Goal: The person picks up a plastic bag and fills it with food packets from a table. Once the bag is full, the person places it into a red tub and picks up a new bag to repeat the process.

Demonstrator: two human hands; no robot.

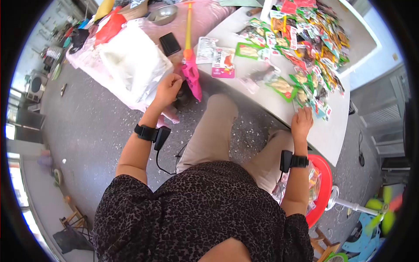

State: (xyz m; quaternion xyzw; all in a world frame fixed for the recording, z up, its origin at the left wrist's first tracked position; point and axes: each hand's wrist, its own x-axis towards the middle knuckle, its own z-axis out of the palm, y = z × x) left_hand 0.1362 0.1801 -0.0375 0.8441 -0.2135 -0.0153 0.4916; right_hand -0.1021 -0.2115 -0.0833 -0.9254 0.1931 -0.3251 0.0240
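Observation:
My left hand (169, 90) is curled closed at the near right corner of a white plastic bag (131, 56). Whatever its fingers may hold is hidden from above. Over the near edge of the white table (329, 131), my right hand (302, 122) rests with its fingers stretched out, close to several snack packets. A green-edged packet (281, 87) lies just beyond it. Farther left on the table are a pink-and-white packet (223, 63), a silvery packet (205, 50) and a green packet with pale contents (248, 50).
A tipped white bin (371, 46) spills a heap of packets (316, 32). On the pink cloth (205, 17) lie a black phone (170, 44), a metal bowl (163, 15) and a pink-and-yellow long-handled item (190, 72). A red tub (324, 183) and a fan (384, 207) stand at right.

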